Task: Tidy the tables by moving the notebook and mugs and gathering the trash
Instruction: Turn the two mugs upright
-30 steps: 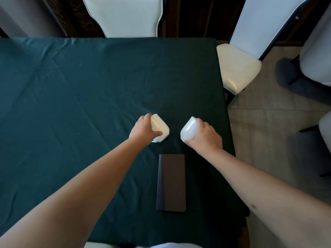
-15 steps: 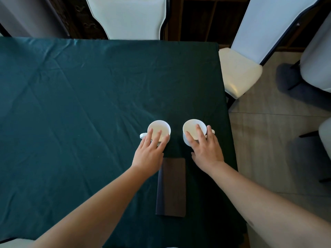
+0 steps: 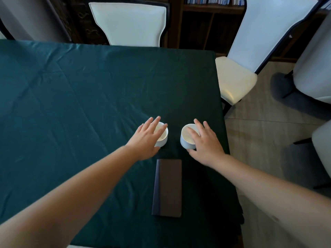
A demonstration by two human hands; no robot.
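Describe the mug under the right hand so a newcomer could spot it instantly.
On the green tablecloth, near its right edge, two white mugs stand just beyond a dark notebook. The right mug is nearer the edge, under the right hand; the left mug sits under the left hand.

Both forearms are bare up to the frame edge, with no sleeve showing. The left hand and right hand wear nothing (the right forearm carries one small dark mark).

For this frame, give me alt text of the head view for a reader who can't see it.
Two open hands, left hand and right hand, hover over two upright white mugs on a dark green tablecloth, a closed notebook just nearer.
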